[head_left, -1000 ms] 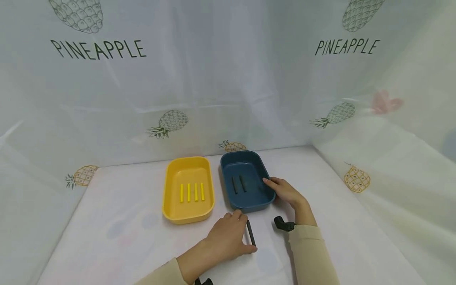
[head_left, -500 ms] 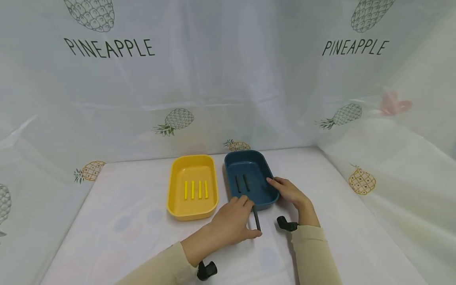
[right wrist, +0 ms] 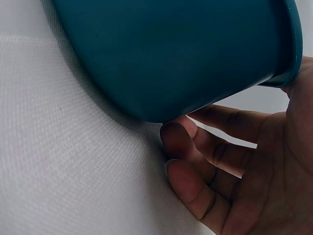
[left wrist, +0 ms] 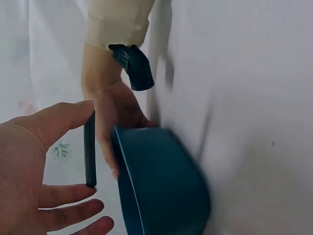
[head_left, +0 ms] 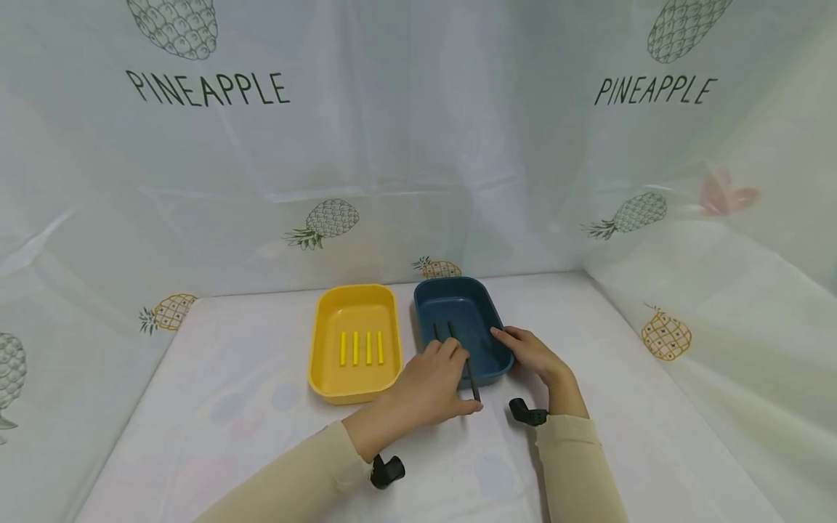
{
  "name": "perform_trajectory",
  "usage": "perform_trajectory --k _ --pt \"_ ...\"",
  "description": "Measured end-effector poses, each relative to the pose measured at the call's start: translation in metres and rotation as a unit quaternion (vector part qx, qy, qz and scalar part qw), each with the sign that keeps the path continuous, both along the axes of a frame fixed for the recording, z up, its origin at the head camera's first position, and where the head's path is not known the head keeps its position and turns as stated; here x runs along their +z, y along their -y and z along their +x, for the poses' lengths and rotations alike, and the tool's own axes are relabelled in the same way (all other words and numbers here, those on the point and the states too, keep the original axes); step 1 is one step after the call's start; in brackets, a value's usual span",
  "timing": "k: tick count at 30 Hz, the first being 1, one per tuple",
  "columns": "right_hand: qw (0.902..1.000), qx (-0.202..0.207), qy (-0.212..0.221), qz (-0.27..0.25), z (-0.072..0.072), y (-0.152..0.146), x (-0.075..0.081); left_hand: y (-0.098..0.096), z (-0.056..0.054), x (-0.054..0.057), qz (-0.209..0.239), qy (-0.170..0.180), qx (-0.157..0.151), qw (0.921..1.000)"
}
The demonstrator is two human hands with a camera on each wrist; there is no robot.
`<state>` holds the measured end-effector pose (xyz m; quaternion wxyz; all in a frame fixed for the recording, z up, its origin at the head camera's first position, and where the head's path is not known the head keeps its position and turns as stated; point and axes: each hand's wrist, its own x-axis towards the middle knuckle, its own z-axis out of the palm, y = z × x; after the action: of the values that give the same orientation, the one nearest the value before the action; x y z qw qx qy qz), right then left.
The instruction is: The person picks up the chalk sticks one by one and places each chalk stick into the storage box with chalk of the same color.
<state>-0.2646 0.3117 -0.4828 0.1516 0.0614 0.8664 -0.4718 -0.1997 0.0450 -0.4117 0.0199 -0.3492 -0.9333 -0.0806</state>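
My left hand (head_left: 425,385) pinches a short dark stick (left wrist: 90,149) end to end, thumb on one tip and a finger on the other. In the head view the hand and stick overlap the near rim of the blue tray (head_left: 480,327). Two similar dark sticks (head_left: 451,329) lie inside that tray, partly covered by my left fingers. At the tray's right side, my right hand (head_left: 532,357) holds it with the thumb over the rim. The right wrist view shows curled fingers (right wrist: 186,181) under the tray's outer wall.
Left of the blue tray stands a yellow tray (head_left: 356,309) with several yellow sticks (head_left: 356,349) lined up in it. A white cloth (head_left: 261,450) covers the table. Behind hangs a pineapple-print curtain (head_left: 392,145).
My left hand has carried the dark stick forward from the table in front of the blue tray to over its near rim. The right hand keeps its hold on the tray.
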Motion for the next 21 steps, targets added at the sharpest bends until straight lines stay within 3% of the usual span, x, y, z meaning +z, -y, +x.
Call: perform_trajectory --k 12,21 --pt "1.0 0.003 -0.003 -0.007 0.0 -0.001 -0.001 -0.007 -0.028 0.003 -0.016 0.006 0.039 0.9991" --pt "0.9999 0.002 -0.009 -0.005 0.0 0.0 -0.002 -0.01 -0.042 0.0 -0.025 0.015 0.053 0.9982"
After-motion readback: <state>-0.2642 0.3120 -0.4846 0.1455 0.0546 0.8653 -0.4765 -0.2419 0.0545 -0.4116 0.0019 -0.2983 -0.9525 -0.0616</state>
